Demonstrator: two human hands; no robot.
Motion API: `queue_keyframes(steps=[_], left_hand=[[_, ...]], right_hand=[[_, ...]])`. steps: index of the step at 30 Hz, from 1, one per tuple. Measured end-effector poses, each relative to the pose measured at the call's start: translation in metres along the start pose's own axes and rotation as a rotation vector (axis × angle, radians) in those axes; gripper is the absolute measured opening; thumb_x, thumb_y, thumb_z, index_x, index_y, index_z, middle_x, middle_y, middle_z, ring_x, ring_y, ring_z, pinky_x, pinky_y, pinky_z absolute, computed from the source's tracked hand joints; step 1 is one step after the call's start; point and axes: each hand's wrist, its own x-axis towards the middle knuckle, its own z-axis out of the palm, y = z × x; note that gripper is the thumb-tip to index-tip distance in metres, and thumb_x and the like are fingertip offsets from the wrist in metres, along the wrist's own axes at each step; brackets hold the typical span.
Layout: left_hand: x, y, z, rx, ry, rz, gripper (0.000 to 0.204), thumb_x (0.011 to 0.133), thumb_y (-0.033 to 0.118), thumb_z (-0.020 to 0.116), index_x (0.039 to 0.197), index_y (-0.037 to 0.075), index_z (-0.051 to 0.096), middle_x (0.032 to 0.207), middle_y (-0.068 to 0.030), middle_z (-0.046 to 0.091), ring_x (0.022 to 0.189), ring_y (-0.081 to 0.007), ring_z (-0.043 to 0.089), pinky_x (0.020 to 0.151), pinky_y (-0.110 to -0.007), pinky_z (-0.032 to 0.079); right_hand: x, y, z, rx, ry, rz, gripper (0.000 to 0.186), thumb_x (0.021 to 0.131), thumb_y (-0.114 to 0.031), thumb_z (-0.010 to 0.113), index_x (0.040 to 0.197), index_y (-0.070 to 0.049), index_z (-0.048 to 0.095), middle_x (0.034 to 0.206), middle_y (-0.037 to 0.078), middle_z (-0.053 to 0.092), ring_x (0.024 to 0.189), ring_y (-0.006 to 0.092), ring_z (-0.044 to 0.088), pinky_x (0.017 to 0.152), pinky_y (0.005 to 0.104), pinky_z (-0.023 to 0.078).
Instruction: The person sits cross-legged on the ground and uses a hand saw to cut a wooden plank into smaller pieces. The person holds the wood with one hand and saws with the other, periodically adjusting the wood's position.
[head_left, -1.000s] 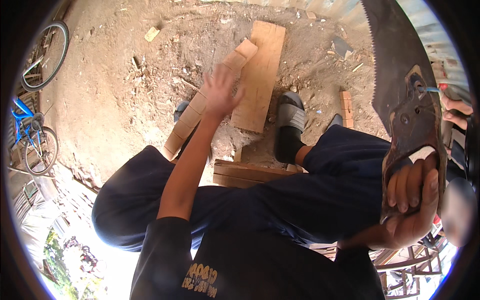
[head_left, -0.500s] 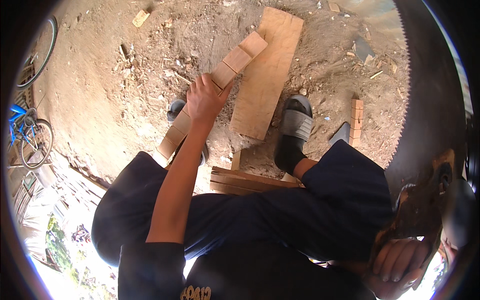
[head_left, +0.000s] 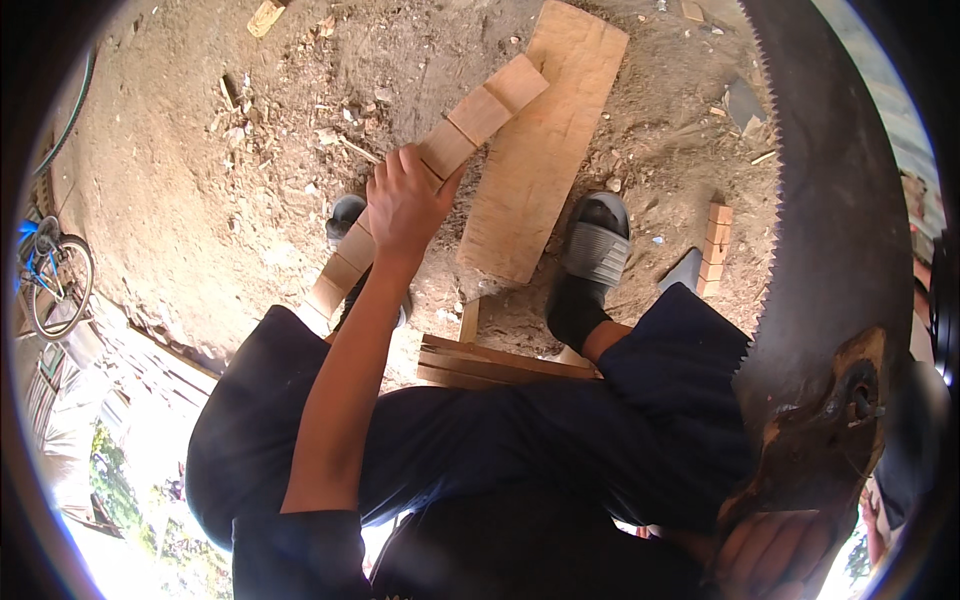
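My left hand (head_left: 405, 205) is wrapped round a long strip of pale wood (head_left: 480, 115) with evenly spaced cuts across it. The strip slants from my left knee up to the far middle, its far end over a flat board (head_left: 545, 150) on the dirt. At the right, my right hand (head_left: 775, 550) grips the dark wooden handle of a handsaw (head_left: 845, 190). Its large blade stands close to the camera, teeth facing left, well apart from the strip. Part of the right hand is cut off at the lower edge.
My sandalled foot (head_left: 598, 240) rests right of the board. A stack of wooden strips (head_left: 500, 362) lies by my legs. A short notched wood piece (head_left: 714, 250) stands at the right beside a grey flat piece (head_left: 683, 270). A blue bicycle (head_left: 55, 280) is at the far left.
The saw in my right hand has shifted left. My left hand keeps its hold on the notched strip. The whole view has shifted slightly.
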Motion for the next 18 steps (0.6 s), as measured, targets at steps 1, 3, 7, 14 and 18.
queue_keyframes(steps=[1, 3, 7, 14, 18], left_hand=[[0.0003, -0.0004, 0.0004, 0.0, 0.005, 0.004, 0.059, 0.083, 0.052, 0.074, 0.103, 0.0, 0.055, 0.09, -0.0144, 0.061, 0.08, -0.0327, 0.065, 0.068, -0.043, 0.054], [0.0004, -0.0007, 0.0011, -0.006, 0.01, 0.008, 0.059, 0.083, 0.053, 0.073, 0.103, 0.0, 0.055, 0.09, -0.0144, 0.061, 0.08, -0.0326, 0.065, 0.067, -0.043, 0.054], [0.0026, 0.0001, 0.0023, -0.001, 0.022, 0.01, 0.06, 0.083, 0.054, 0.073, 0.102, 0.0, 0.057, 0.09, -0.0141, 0.062, 0.08, -0.032, 0.065, 0.066, -0.043, 0.054], [0.0029, 0.0018, 0.0034, -0.006, 0.04, -0.004, 0.06, 0.082, 0.056, 0.073, 0.1, 0.001, 0.058, 0.089, -0.0131, 0.062, 0.079, -0.031, 0.065, 0.065, -0.043, 0.054], [0.0033, 0.0022, 0.0026, -0.003, 0.052, 0.002, 0.059, 0.082, 0.055, 0.073, 0.1, 0.001, 0.058, 0.088, -0.0129, 0.062, 0.079, -0.0308, 0.065, 0.065, -0.043, 0.054]], right_hand=[[0.0001, -0.0004, 0.0008, 0.0, 0.0, 0.003, 0.023, 0.1, -0.02, 0.06, 0.097, -0.008, 0.041, 0.06, -0.001, 0.042, 0.046, 0.01, 0.042, 0.047, 0.025, 0.041], [0.0018, -0.0004, 0.001, -0.004, 0.001, 0.012, 0.023, 0.1, -0.02, 0.06, 0.097, -0.008, 0.041, 0.06, -0.001, 0.042, 0.046, 0.0102, 0.042, 0.048, 0.0251, 0.041], [0.0033, 0.0007, 0.0031, -0.01, 0.003, 0.021, 0.023, 0.1, -0.019, 0.061, 0.097, -0.008, 0.041, 0.061, -0.001, 0.042, 0.047, 0.0104, 0.042, 0.048, 0.0254, 0.042], [0.0019, -0.0002, 0.005, -0.01, 0.003, 0.041, 0.023, 0.099, -0.019, 0.061, 0.098, -0.007, 0.041, 0.061, -0.001, 0.043, 0.047, 0.0107, 0.043, 0.049, 0.0259, 0.042], [-0.0017, 0.0001, 0.0061, -0.007, 0.006, 0.049, 0.023, 0.099, -0.019, 0.062, 0.098, -0.007, 0.041, 0.061, 0.0, 0.043, 0.047, 0.011, 0.043, 0.049, 0.0262, 0.042]])
